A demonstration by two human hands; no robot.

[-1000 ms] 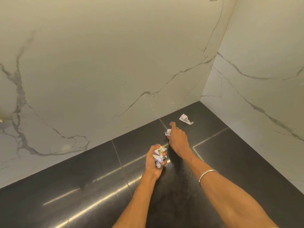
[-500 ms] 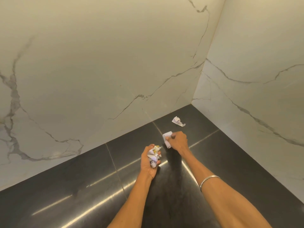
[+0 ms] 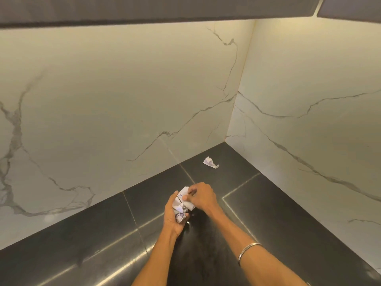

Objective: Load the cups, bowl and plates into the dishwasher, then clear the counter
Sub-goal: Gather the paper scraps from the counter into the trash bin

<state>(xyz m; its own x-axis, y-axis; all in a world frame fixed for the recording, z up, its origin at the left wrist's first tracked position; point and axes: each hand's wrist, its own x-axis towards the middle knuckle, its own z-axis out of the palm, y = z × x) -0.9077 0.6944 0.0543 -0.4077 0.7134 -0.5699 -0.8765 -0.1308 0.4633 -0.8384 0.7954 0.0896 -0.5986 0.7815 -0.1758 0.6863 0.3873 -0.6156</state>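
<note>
Clearing the black worktop point(image 3: 288, 213), my left hand point(image 3: 174, 215) grips a paper wad point(image 3: 179, 205), my right hand point(image 3: 201, 196) pinches another scrap onto it; next, I judge, the far crumpled scrap point(image 3: 210, 162).

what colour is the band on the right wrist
Silver, a thin metal band on the right forearm, seen in the head view.

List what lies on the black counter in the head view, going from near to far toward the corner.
Bangle on the right forearm → left hand holding the crumpled paper wad, which the right hand also pinches → loose paper scrap on the counter → corner of the marble walls.
</note>
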